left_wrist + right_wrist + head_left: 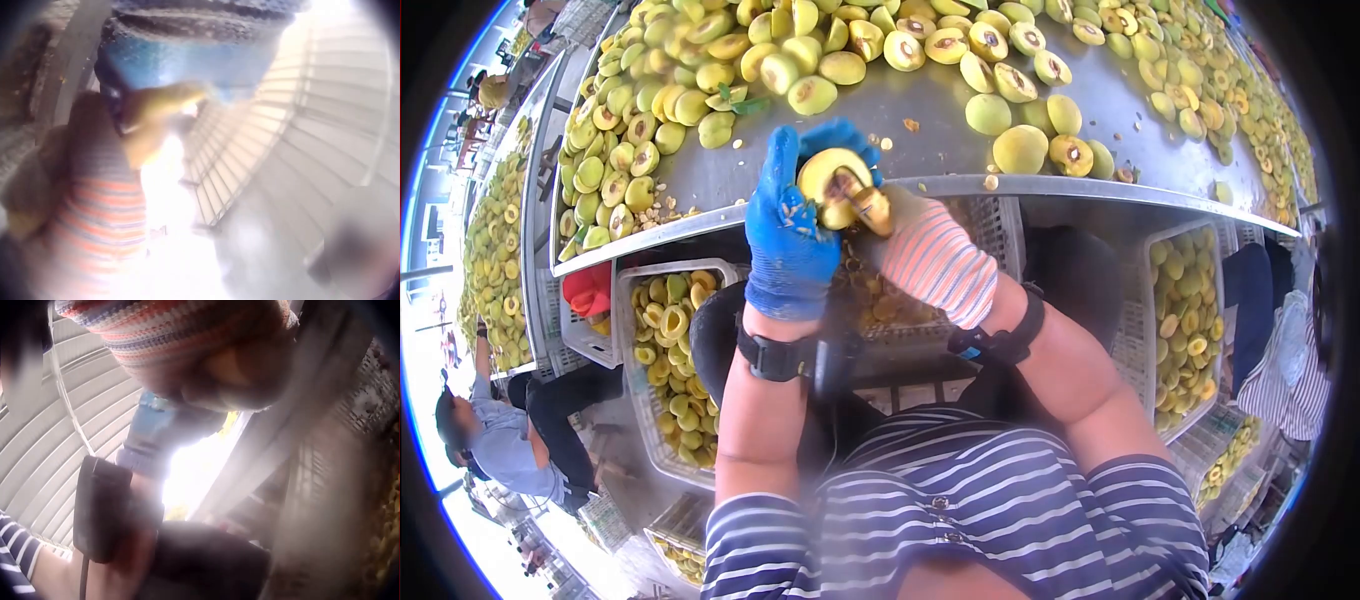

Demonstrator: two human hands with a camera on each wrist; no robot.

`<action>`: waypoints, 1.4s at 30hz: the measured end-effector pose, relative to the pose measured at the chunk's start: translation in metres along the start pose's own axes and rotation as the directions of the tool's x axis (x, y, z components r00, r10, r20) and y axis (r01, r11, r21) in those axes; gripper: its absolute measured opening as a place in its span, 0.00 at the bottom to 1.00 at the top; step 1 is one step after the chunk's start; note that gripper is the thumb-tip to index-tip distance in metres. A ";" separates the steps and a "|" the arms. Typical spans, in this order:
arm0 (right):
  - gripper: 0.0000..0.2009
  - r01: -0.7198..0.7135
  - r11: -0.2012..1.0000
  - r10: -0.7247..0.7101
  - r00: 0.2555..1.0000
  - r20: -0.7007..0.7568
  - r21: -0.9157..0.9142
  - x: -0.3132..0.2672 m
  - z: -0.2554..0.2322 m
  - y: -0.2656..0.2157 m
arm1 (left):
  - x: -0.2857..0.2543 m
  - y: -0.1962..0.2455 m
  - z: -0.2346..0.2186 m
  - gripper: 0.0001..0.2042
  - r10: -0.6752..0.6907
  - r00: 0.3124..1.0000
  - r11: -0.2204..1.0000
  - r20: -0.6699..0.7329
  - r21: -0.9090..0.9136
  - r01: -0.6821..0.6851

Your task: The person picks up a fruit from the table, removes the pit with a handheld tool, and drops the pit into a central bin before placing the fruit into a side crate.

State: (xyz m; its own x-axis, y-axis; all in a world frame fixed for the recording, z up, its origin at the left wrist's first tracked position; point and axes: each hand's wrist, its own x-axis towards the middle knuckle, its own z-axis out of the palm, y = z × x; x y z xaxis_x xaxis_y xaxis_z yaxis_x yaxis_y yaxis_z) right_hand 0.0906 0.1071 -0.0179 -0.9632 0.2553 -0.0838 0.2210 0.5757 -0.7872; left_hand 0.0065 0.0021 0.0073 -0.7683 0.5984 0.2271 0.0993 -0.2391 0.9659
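A halved yellow peach (832,180) with a brown, hollowed middle is in my blue-gloved left hand (800,230), its cut face toward me. The left fingers and thumb grip it around the outside. My right hand (935,260), in a striped glove, is curled close against the peach's right side. At its fingertips, a yellow-brown piece (874,211) overlaps the cut face; I cannot tell whether this is fruit or a tool. In the right wrist view the right fingers (250,369) are bent around something mostly hidden. The left wrist view is blurred, with the peach (162,103) beneath the blue glove.
Many peach halves (945,45), several with stones, lie heaped on the metal table (850,105). Its raised front edge (1100,187) runs just beyond my hands. Crates of peach halves stand left (675,370) and right (1185,320). Another person (510,430) sits at far left.
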 end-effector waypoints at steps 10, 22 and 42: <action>0.16 0.103 0.991 -0.078 0.959 -0.274 0.080 -0.031 -0.037 -0.013 | 0.000 -0.005 -0.003 0.15 -0.293 0.951 0.865 0.094 -0.398 0.306; 0.15 -0.033 0.977 0.085 0.966 -0.245 0.211 -0.019 -0.034 -0.003 | -0.018 -0.018 0.021 0.13 -0.365 0.931 0.925 0.005 -0.110 0.364; 0.12 0.005 0.906 -0.031 0.998 -0.054 -0.424 -0.035 -0.033 -0.006 | -0.005 0.005 -0.004 0.10 0.058 0.964 0.900 0.259 0.405 -0.163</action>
State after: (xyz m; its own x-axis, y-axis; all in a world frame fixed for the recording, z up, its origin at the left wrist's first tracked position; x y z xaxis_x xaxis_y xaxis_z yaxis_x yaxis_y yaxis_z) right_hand 0.1277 0.1204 0.0097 -0.9598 0.2793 -0.0262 0.2603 0.8521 -0.4541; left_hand 0.0084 -0.0045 0.0105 -0.5709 0.7613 0.3075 0.4708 -0.0034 0.8822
